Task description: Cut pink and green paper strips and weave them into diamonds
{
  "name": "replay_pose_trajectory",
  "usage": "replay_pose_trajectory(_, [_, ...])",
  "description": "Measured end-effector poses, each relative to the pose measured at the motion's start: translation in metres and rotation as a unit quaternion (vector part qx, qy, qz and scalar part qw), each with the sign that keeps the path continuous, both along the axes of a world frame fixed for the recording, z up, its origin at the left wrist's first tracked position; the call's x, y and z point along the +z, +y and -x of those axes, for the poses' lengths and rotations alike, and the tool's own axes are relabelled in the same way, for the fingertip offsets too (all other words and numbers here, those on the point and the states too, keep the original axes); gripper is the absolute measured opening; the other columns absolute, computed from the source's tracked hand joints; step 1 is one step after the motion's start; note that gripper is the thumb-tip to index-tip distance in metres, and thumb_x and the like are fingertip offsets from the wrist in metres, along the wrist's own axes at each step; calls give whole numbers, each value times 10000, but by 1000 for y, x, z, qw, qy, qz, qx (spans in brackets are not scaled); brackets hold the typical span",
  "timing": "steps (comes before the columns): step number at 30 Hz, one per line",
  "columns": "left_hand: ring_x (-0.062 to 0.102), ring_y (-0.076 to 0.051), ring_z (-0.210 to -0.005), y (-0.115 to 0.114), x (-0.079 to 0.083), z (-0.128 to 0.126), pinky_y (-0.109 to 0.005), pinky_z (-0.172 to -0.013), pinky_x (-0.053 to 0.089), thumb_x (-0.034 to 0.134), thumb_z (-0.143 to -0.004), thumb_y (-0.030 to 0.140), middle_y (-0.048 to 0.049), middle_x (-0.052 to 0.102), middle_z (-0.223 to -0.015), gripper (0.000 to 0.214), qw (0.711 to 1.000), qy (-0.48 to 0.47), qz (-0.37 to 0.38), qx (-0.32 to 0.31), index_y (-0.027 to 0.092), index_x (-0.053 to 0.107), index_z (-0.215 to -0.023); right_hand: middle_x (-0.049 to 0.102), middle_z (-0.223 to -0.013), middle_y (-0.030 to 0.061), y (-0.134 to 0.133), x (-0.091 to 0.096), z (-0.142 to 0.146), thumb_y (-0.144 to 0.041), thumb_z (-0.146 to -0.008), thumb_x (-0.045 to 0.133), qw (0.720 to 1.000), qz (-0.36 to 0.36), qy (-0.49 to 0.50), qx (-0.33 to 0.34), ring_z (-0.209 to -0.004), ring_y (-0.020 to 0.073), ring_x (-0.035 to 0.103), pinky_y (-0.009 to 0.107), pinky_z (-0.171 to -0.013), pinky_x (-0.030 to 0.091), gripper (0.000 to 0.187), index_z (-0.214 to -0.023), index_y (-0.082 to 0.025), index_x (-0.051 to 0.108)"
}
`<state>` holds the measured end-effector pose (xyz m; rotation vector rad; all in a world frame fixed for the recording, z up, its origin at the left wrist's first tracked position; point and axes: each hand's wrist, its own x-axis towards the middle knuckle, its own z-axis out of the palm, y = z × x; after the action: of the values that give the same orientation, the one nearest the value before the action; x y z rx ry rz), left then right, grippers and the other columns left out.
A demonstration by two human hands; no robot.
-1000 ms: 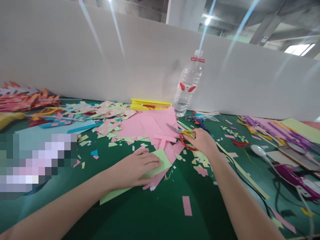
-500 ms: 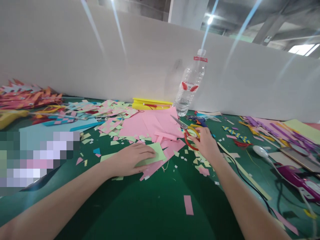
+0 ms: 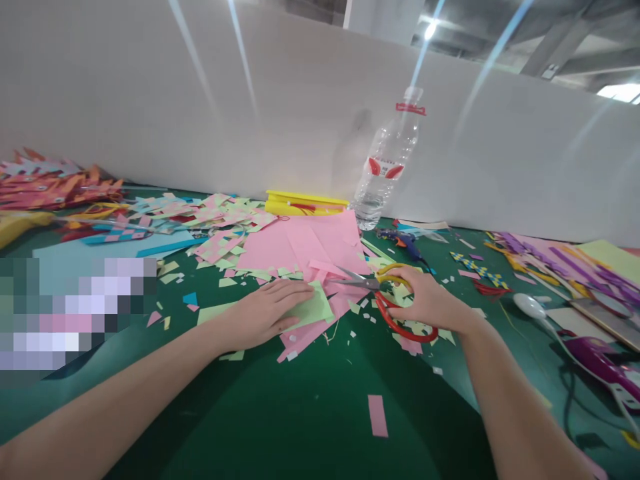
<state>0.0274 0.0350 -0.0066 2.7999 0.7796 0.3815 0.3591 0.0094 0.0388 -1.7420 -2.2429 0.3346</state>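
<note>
My right hand (image 3: 425, 300) grips a pair of scissors (image 3: 369, 283) by the yellow and red handle loops. The blades are slightly parted and point left over pink paper strips. On the table, my left hand (image 3: 273, 308) lies flat with its fingers stretched over a light green paper piece (image 3: 317, 308), pressing it down; its palm hides part of the piece. Beneath and behind lie pink paper strips (image 3: 300, 343) and a larger pink sheet (image 3: 270, 243). Small green and pink paper scraps (image 3: 353, 307) are scattered around both hands.
A clear water bottle (image 3: 385, 167) stands tilted in view by the white partition (image 3: 200, 100), near a yellow holder (image 3: 305, 203). A blue glue gun (image 3: 407, 243) lies behind my right hand. At right are a purple-handled device (image 3: 595, 360) and purple strips (image 3: 565, 260); orange paper cutouts (image 3: 60, 190) pile up at left.
My right hand has brought the scissors down and turned them, so the blades now point left toward the green piece. My left hand has barely moved.
</note>
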Motion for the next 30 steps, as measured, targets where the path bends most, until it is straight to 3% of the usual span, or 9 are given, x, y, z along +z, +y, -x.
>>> replay_pose_trajectory(8, [354,-195,-1316,-1,5,-3,-388,-1083,271,365,-959,280,-39,420,-1427,414,1000,-3,22,-15,255,342,-1372,583,-1240,49,-9,8,-12,-286,-614,647,985,173,1,27,-1090,277,571,349,-858,481,541,-1152,-281,582])
replay_pose_trajectory(17, [388,-199,-1298,-1,6,-4,-390,-1085,273,378,-952,287,-37,444,-1411,411,999,-15,26,-20,268,366,-1362,590,-1245,44,-14,18,-13,-275,-590,649,986,164,-6,12,-1045,289,602,342,-799,510,545,-1133,-286,612])
replay_pose_trajectory(30, [274,-139,-1360,-1,6,-4,-337,-1124,156,303,-983,285,21,359,-1465,404,998,28,41,-27,283,331,-1387,576,-1241,57,-10,8,7,-221,-590,642,980,166,74,77,-1105,241,571,323,-931,476,511,-1101,-238,612])
